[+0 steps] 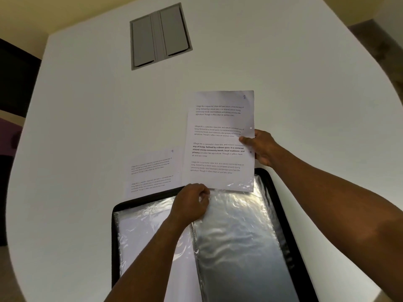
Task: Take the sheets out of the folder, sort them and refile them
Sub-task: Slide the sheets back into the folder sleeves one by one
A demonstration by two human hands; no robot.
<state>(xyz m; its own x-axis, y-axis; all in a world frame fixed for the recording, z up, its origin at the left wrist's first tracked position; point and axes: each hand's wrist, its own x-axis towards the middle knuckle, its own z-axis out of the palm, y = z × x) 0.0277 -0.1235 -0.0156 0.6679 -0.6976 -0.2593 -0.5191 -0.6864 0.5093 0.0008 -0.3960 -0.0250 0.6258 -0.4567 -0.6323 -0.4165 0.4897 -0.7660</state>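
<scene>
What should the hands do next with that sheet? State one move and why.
Probably the right hand should lay the held sheet on the table by the loose sheet: it looks clear of the sleeve that the left hand pinches.

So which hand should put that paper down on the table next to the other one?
Probably the right hand: it pinches the held sheet at its side edge, already above the table. The left hand grips the plastic sleeve, steadying the folder.
</scene>
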